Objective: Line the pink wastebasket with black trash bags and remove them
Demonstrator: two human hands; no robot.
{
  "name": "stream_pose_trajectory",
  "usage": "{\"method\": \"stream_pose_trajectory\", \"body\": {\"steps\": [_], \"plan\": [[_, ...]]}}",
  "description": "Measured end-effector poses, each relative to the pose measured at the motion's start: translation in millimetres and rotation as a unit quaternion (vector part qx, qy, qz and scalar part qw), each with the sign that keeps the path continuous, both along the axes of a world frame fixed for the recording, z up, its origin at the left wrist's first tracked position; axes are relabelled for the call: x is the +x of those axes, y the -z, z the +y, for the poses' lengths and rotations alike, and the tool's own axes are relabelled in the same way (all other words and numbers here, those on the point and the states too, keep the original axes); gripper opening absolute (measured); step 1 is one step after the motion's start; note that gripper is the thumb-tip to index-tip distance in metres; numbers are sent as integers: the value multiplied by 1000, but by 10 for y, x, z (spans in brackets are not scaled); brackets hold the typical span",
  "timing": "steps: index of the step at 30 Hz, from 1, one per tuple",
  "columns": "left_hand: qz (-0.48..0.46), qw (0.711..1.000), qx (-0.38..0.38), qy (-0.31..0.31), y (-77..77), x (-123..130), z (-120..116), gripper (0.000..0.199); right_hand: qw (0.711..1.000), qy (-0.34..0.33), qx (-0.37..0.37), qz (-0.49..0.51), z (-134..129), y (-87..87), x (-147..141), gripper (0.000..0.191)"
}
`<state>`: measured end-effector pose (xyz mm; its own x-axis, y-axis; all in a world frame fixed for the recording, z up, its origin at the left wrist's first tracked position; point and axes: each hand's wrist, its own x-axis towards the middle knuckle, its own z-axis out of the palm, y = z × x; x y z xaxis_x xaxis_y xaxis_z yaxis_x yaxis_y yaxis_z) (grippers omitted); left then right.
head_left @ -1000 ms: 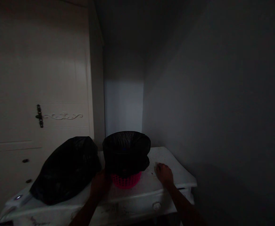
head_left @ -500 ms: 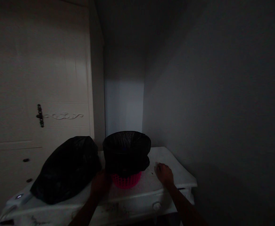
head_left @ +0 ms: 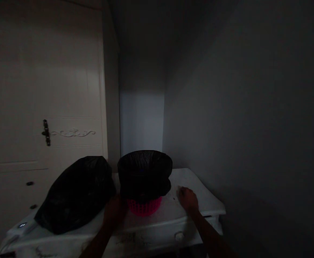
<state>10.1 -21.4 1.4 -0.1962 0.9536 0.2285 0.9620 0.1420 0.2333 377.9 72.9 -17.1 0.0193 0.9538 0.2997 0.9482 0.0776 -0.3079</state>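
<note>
A pink slatted waste basket (head_left: 144, 208) stands upright on a white dresser top (head_left: 182, 175). A black bin liner (head_left: 146, 182) lines it, folded out over the rim and hanging down the outside. Left of it lies a full-looking black plastic bag (head_left: 78, 195). My left hand (head_left: 115, 209) is low between the bag and the basket; its fingers are lost in shadow. My right hand (head_left: 187, 199) rests on the dresser top right of the basket, apart from it, with fingers curled closed. Whether anything is inside them is too dark to see.
A white wardrobe (head_left: 70, 89) with a dark handle (head_left: 46, 132) stands behind at left. Grey wall (head_left: 240, 125) runs along the right side. The dresser's front has a drawer knob (head_left: 178, 235). A small shiny object (head_left: 22, 225) lies at its left end. The room is dim.
</note>
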Motion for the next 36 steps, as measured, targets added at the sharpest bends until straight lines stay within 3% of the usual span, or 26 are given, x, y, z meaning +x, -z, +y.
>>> {"method": "stream_pose_trajectory", "body": {"steps": [17, 28, 36], "plan": [[24, 999, -32, -11, 39, -12, 41, 36, 1000, -5, 0, -11, 30, 19, 1, 36], [24, 1000, -8, -17, 7, 6, 10, 37, 1000, -10, 2, 0, 62, 54, 22, 37], [25, 1000, 0, -5, 72, -19, 39, 34, 1000, -9, 9, 1, 33, 33, 7, 36]]}}
